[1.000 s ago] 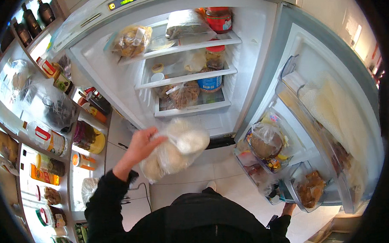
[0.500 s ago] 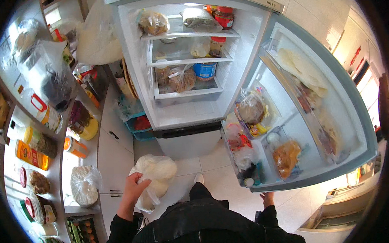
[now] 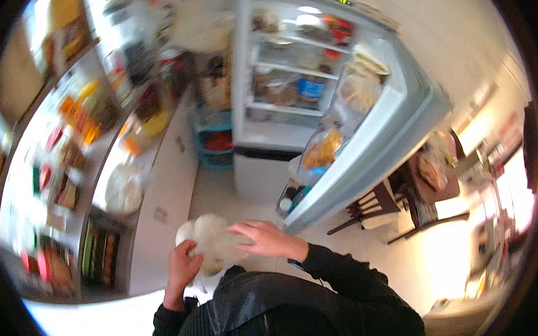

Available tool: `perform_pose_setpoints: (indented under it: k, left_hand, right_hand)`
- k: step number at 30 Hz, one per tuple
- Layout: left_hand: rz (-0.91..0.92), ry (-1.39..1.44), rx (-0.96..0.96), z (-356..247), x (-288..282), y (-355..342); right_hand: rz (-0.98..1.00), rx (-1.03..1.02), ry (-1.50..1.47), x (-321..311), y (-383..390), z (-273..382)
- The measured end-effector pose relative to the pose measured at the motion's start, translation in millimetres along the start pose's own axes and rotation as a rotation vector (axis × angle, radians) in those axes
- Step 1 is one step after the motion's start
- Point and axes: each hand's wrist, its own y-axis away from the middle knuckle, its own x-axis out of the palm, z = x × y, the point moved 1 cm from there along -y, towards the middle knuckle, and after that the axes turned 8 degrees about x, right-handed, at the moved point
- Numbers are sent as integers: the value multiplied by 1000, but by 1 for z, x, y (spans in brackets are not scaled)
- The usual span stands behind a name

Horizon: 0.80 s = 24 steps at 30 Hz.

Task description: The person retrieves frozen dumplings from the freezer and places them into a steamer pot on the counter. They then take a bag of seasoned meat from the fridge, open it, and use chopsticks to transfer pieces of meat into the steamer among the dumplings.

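Note:
A clear plastic bag of white, round, bun-like food (image 3: 209,234) hangs in front of me at the lower middle, blurred by motion. My left hand (image 3: 185,266) is closed on the near left side of the bag, thumb and fingers pinching the plastic. From the right my right hand (image 3: 264,238) reaches across to the bag, its fingers stretched out at the bag's right side. Whether they press on the plastic cannot be made out. Beyond stands the fridge (image 3: 268,131) with its door (image 3: 363,159) partly swung in, food bags and jars on its shelves.
Open shelves on the left hold jars, bottles and a wrapped white bag (image 3: 123,188). A blue basket (image 3: 215,161) stands on the floor beside the fridge. To the right, behind the door, are a dark chair (image 3: 371,207) and a table (image 3: 450,188) with a bag on it.
The fridge door has swung partway inward. My right hand has come from beside the door over to the bag. My left hand still holds the bag, and the view has turned right.

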Motion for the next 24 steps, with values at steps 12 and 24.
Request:
perform_pose_setpoints:
  k: [12,24]
  left_hand:
    - [-127,902,-763,-22,-28,191]
    - [-482,925,-760,-41,-111,372]
  right_hand:
    - [132,-393,-105,115,36,125]
    - [466,-801,-211,248,36,275]
